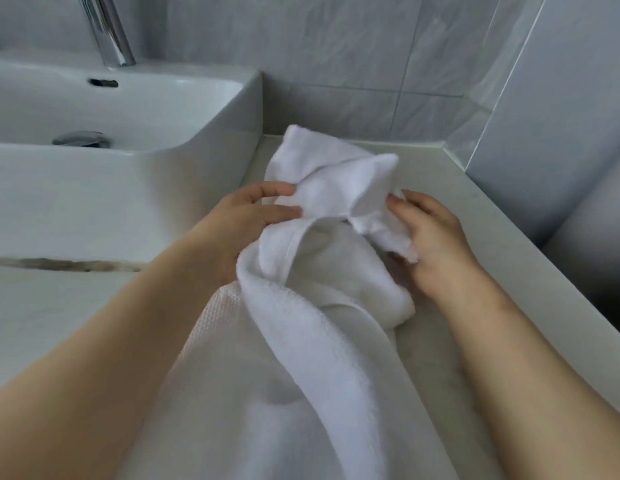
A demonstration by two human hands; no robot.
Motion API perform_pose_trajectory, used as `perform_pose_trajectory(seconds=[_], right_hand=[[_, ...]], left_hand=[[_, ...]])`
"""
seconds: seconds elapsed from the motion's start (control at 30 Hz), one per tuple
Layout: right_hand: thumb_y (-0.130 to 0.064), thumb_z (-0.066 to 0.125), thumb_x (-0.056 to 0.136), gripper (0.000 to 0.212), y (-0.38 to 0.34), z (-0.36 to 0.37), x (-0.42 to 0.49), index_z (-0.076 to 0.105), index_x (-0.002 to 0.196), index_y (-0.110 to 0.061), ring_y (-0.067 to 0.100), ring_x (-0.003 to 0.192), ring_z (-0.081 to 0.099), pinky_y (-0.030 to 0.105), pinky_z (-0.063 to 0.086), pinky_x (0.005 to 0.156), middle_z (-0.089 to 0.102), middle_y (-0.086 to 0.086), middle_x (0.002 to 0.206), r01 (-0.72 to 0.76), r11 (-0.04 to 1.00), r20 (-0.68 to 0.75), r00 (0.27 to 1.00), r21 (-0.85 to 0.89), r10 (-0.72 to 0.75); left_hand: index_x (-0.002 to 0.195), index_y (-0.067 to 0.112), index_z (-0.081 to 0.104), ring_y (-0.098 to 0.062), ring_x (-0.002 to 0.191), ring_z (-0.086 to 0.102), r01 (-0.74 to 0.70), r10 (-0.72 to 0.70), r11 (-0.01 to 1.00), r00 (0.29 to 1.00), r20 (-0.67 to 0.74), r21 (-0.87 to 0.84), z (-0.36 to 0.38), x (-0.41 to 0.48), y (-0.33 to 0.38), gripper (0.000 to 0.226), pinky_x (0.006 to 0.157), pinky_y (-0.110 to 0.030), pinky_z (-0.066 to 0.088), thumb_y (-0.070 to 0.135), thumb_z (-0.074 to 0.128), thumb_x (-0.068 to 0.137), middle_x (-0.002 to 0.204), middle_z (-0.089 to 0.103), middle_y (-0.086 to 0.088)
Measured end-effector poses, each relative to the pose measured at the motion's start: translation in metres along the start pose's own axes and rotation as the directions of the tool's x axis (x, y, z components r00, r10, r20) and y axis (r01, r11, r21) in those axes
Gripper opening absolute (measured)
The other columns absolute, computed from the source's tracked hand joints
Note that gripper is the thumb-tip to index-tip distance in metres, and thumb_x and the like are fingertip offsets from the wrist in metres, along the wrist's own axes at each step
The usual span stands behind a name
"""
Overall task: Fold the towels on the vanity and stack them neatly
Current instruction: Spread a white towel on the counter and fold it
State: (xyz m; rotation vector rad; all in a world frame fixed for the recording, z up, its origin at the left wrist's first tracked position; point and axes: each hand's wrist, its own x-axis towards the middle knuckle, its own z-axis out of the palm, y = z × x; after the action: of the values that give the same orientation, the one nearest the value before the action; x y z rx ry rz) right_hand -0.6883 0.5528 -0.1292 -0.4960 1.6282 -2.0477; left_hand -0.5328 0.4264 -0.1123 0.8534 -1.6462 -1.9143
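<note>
A crumpled white towel is lifted above the pale vanity top, right of the sink. My left hand pinches its left side between thumb and fingers. My right hand grips its right edge with curled fingers. A long part of the same or another white towel trails down toward me and over the front of the vanity. A piece with a waffle weave lies under my left forearm.
A white basin with a drain sits to the left, and a chrome tap rises behind it. Grey tiled walls close in the back and the right side of the vanity.
</note>
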Motion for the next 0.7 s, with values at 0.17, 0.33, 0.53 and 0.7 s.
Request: perform_pose_trajectory(seconds=[0.17,0.33,0.53,0.7], right_hand=[[0.004,0.06,0.084,0.022,-0.002,-0.023,0.016,0.056,0.099,-0.012,0.016,0.063,0.055,0.024,0.048,0.057,0.057,0.009,0.082,0.019,0.981,-0.28,0.959,0.192,0.036],[-0.02,0.064,0.08,0.021,-0.002,-0.009,0.003,0.045,0.073,-0.024,0.014,0.07,0.048,0.019,0.04,0.062,0.054,0.005,0.088,0.214,0.895,-0.346,0.867,-0.39,-0.358],[-0.05,0.051,0.089,0.04,-0.002,0.017,-0.029,0.05,0.124,-0.03,0.008,0.102,0.046,0.024,0.034,0.085,0.051,-0.012,0.113,0.107,0.863,0.216,0.976,-0.494,0.003],[-0.032,0.067,0.083,0.06,0.0,0.018,-0.031,0.037,0.135,-0.036,0.001,0.109,0.05,0.017,0.042,0.083,0.045,-0.013,0.129,0.084,0.93,0.307,0.951,-0.357,0.032]], left_hand=[[0.097,0.022,0.061,-0.011,0.075,0.055,-0.222,0.307,0.893,0.937,-0.168,0.391,0.003,-0.007,-0.003,0.022,0.061,-0.018,0.047,0.01,0.067,0.08,0.089,0.054,0.008],[0.113,0.024,0.047,-0.014,0.092,0.051,-0.173,0.334,0.879,0.888,-0.317,0.443,0.008,0.003,-0.021,0.023,0.082,-0.027,0.042,0.019,0.054,0.091,0.103,0.049,0.007],[0.116,0.014,0.063,-0.02,0.104,0.063,-0.075,0.071,0.987,0.997,-0.033,-0.142,0.024,-0.004,-0.014,0.041,0.099,-0.038,0.045,0.043,0.042,0.096,0.113,0.067,-0.006],[0.092,0.012,0.072,-0.019,0.08,0.069,-0.06,0.072,0.995,0.986,0.147,-0.084,0.035,-0.015,-0.014,0.041,0.075,-0.027,0.055,0.04,0.042,0.096,0.085,0.073,-0.006]])
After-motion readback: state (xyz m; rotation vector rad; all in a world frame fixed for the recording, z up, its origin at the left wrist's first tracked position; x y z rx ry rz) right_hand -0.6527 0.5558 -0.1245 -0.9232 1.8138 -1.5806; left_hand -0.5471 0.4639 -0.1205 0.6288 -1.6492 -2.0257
